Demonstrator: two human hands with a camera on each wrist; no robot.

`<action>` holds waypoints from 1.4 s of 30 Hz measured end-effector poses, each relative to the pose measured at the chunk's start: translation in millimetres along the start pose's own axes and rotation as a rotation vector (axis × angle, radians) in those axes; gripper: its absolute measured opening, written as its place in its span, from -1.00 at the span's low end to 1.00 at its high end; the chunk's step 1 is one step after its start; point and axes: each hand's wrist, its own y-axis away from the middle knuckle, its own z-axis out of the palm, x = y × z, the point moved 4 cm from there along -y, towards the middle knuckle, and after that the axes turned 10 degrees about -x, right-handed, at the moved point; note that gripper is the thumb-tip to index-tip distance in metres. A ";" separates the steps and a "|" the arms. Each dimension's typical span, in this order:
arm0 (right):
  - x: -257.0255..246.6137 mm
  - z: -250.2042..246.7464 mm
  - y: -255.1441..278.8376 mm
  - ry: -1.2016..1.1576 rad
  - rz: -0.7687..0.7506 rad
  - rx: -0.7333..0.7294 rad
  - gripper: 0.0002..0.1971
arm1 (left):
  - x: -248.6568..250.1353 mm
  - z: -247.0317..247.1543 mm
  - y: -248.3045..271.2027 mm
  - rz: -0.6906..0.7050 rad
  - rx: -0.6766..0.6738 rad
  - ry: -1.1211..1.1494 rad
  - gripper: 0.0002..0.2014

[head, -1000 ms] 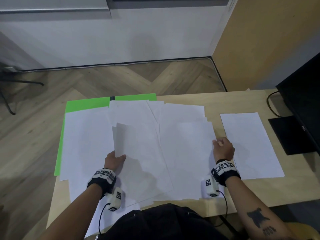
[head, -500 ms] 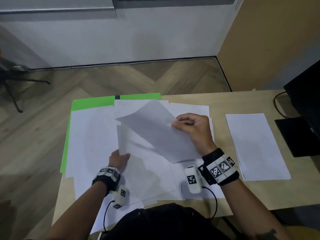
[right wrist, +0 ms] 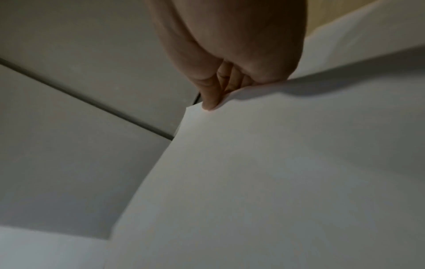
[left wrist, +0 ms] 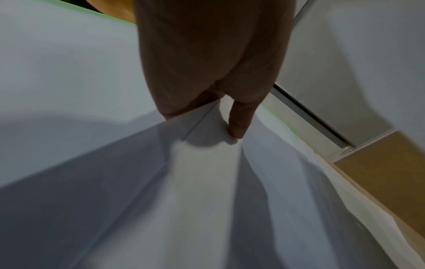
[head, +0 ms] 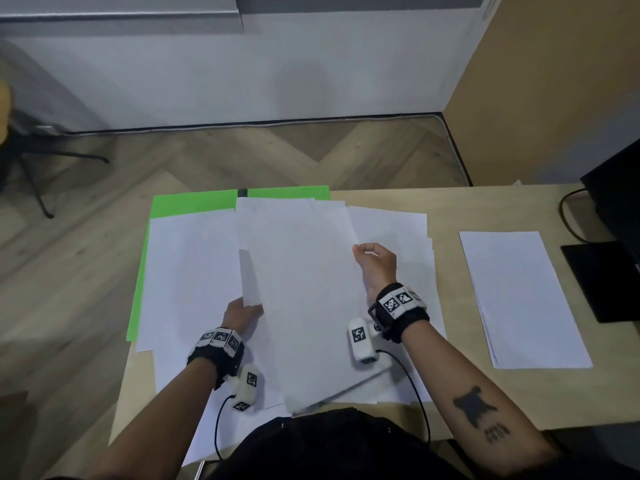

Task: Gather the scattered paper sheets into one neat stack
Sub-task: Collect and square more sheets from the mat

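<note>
Several white paper sheets point(head: 194, 271) lie scattered and overlapping on the wooden desk point(head: 485, 206), partly over a green folder point(head: 194, 202). My left hand point(head: 251, 308) pinches the left edge of a few lifted sheets point(head: 249, 275); in the left wrist view its thumb point(left wrist: 239, 123) presses on top of the paper point(left wrist: 207, 200). My right hand point(head: 362, 251) pinches the right edge of a large sheet point(head: 304, 323) lying across those held sheets. The right wrist view shows the thumb point(right wrist: 209, 102) on that sheet point(right wrist: 276, 163), fingers beneath.
A separate neat pile of white sheets point(head: 519, 299) lies on the desk to the right. Beyond it stand a black monitor point(head: 616, 209), its base point(head: 602, 282) and a cable point(head: 568, 209). The desk's far edge drops to a wood floor.
My right hand took a sheet from the right of the spread, lifted it leftward, and now holds it over the sheets in my left hand. The left hand stayed put.
</note>
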 end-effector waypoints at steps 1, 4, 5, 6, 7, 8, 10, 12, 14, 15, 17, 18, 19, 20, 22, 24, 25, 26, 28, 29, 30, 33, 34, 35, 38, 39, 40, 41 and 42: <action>11.3 -1.0 -5.1 0.018 0.034 0.021 -0.89 | -3.6 -1.6 -3.7 -0.009 -0.010 0.002 -0.74; 39.8 -2.2 -16.1 0.070 0.149 0.047 -0.91 | -6.3 -3.0 -8.5 -0.002 -0.020 0.016 -0.84; 46.2 -1.7 -19.4 0.095 0.180 0.046 -0.90 | -5.0 -2.3 -6.8 0.000 -0.010 0.023 -0.85; 49.7 -0.8 -21.8 0.122 0.202 0.041 -0.89 | -2.8 -0.8 -4.2 0.000 0.005 0.039 -0.82; 51.8 0.6 -24.1 0.149 0.217 0.033 -0.90 | -0.2 0.6 -1.1 -0.001 0.018 0.062 -0.77; 53.3 2.6 -26.7 0.183 0.220 0.019 -0.86 | 0.3 1.6 -1.3 -0.002 0.024 0.074 -0.72; 50.2 9.2 -26.7 0.269 0.209 -0.027 -0.72 | 0.0 2.6 -3.1 -0.001 0.019 0.071 -0.66; 45.5 18.5 -23.9 0.360 0.182 -0.071 -0.67 | -4.8 2.5 -9.8 0.005 0.016 0.078 -0.63; 46.4 31.4 -20.0 0.427 0.166 -0.128 -0.67 | -17.8 1.7 -24.6 0.010 0.012 0.079 -0.60; 48.1 37.5 -18.5 0.431 0.151 -0.151 -0.67 | -22.0 1.8 -29.0 0.010 0.011 0.069 -0.58; 53.8 48.0 -17.5 0.449 0.098 -0.193 -0.71 | -13.0 4.9 -17.8 0.004 0.020 0.031 -0.59; 55.8 52.1 -16.9 0.473 0.061 -0.219 -0.78 | -8.1 6.2 -12.1 0.004 0.027 0.004 -0.64; 57.8 53.7 -16.5 0.499 0.018 -0.231 -0.85 | -4.0 7.1 -8.0 0.010 0.039 -0.024 -0.69; 59.2 52.5 -15.8 0.520 -0.025 -0.228 -0.86 | -1.6 7.9 -6.1 0.016 0.053 -0.053 -0.73; 60.5 42.3 -12.9 0.539 -0.095 -0.212 -0.86 | -1.0 8.8 -7.7 0.022 0.070 -0.098 -0.78; 65.6 20.7 -15.2 0.637 -0.130 -0.161 -0.80 | 0.0 9.3 -8.7 0.035 0.078 -0.129 -0.80; 67.1 7.1 -16.3 0.730 -0.139 -0.124 -0.74 | -0.2 9.2 -9.5 0.040 0.081 -0.137 -0.80; 68.6 -7.1 -17.6 0.820 -0.133 -0.079 -0.70 | -0.9 8.9 -10.6 0.039 0.082 -0.139 -0.80; 70.1 -35.8 -18.8 0.920 -0.094 0.009 -0.65 | -2.3 8.5 -11.4 0.040 0.083 -0.138 -0.81; 72.2 -49.4 -19.6 0.935 -0.070 0.045 -0.63 | -3.0 8.7 -12.0 0.041 0.082 -0.136 -0.81; 73.2 -62.9 -19.4 0.947 -0.045 0.078 -0.60 | -3.7 8.8 -13.0 0.042 0.081 -0.135 -0.82; 79.8 -100.2 -19.2 0.982 0.044 0.174 -0.54 | -3.3 8.7 -12.8 0.045 0.084 -0.137 -0.87; 81.9 -110.7 -18.9 0.987 0.068 0.200 -0.52 | -3.6 8.8 -12.6 0.047 0.085 -0.136 -0.88; 83.9 -119.5 -19.2 0.986 0.086 0.217 -0.49 | -3.8 9.1 -11.8 0.048 0.086 -0.135 -0.89; 86.5 -133.7 -22.7 0.984 0.114 0.214 -0.40 | -3.6 9.7 -9.8 0.055 0.093 -0.129 -0.88; 86.4 -135.3 -24.0 0.974 0.117 0.209 -0.38 | -3.3 10.1 -9.0 0.056 0.095 -0.138 -0.88; 86.3 -135.9 -25.1 0.954 0.120 0.206 -0.36 | -3.2 10.6 -8.7 0.056 0.098 -0.146 -0.88; 86.0 -135.7 -25.4 0.929 0.121 0.205 -0.35 | -3.0 11.0 -8.3 0.056 0.101 -0.149 -0.89; 85.8 -135.0 -25.9 0.901 0.124 0.210 -0.34 | -2.9 11.4 -8.1 0.058 0.106 -0.146 -0.90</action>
